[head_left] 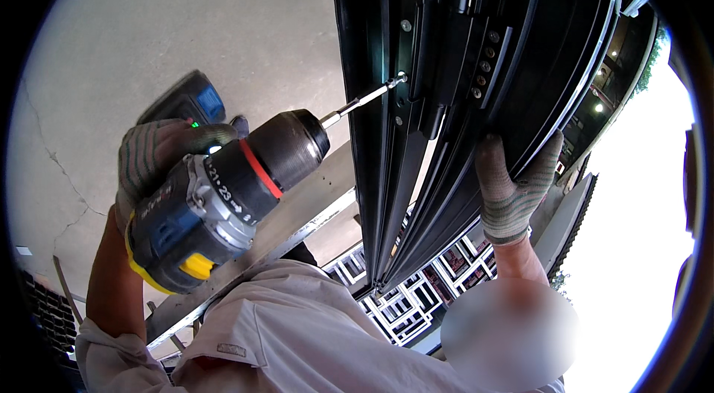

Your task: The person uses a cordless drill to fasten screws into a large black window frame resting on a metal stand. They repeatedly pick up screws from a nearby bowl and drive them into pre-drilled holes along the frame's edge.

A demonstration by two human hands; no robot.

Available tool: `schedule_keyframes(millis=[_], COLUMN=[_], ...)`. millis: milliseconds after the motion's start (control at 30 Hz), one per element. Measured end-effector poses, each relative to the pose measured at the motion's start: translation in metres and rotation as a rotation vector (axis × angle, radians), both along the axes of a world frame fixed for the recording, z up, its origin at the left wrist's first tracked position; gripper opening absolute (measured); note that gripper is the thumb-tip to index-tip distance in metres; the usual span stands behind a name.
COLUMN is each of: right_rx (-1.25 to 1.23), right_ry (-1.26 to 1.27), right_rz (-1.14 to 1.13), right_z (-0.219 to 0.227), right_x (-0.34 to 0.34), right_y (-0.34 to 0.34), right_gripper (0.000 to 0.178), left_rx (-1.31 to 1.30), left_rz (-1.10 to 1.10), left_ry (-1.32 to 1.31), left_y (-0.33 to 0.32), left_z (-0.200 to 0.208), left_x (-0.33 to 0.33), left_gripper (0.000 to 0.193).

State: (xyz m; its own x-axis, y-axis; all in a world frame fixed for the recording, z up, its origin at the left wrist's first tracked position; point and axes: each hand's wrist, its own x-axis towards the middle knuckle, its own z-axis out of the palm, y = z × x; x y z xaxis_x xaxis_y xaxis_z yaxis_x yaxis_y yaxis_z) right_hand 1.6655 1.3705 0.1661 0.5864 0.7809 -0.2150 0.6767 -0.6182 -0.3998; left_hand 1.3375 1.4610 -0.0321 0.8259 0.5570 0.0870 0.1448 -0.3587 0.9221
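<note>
My left hand (160, 155), in a striped knit glove, is wrapped round the handle of a cordless drill (234, 188) with a red ring and yellow trim. From its chuck a long silver driver bit (363, 103) reaches to a screw (402, 77) in a black metal door or window frame (446, 107). The bit's tip appears to touch the screw head. On the right, my gloved right hand (513, 188) grips the outer edge of that frame, thumb on the near face and fingers over the rim. Part of those fingers is hidden.
More screws (485, 66) sit in black hardware along the frame. A pale metal beam (297, 233) runs beneath it, near my body. Below lies a cracked concrete floor (245, 6). White lattice panels (405, 304) show behind the frame's lower end.
</note>
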Motion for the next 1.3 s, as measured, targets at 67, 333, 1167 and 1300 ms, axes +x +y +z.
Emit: schedule_keyframes(millis=[67,333,1167,1300], right_rx=[-0.008,0.012,0.054,0.045], right_ry=[0.010,0.011,-0.010,0.010], right_rz=[-0.003,0.026,0.142,0.094], right_z=[0.000,-0.003,-0.005,-0.002], right_x=[0.000,0.007,0.011,0.006], right_y=[-0.001,-0.007,-0.002,0.002], right_gripper=[0.071,0.063,0.071,0.070], left_rx=[0.049,0.297,-0.219,-0.214], left_rz=[-0.017,-0.055,-0.050,-0.072], left_ry=[0.012,0.101,0.177,0.216], left_y=[0.017,0.043,0.003,0.004], left_z=[0.013,0.019,0.025,0.021], left_x=[0.009,0.008,0.006,0.006], left_gripper=[0.056,0.062,0.053,0.048])
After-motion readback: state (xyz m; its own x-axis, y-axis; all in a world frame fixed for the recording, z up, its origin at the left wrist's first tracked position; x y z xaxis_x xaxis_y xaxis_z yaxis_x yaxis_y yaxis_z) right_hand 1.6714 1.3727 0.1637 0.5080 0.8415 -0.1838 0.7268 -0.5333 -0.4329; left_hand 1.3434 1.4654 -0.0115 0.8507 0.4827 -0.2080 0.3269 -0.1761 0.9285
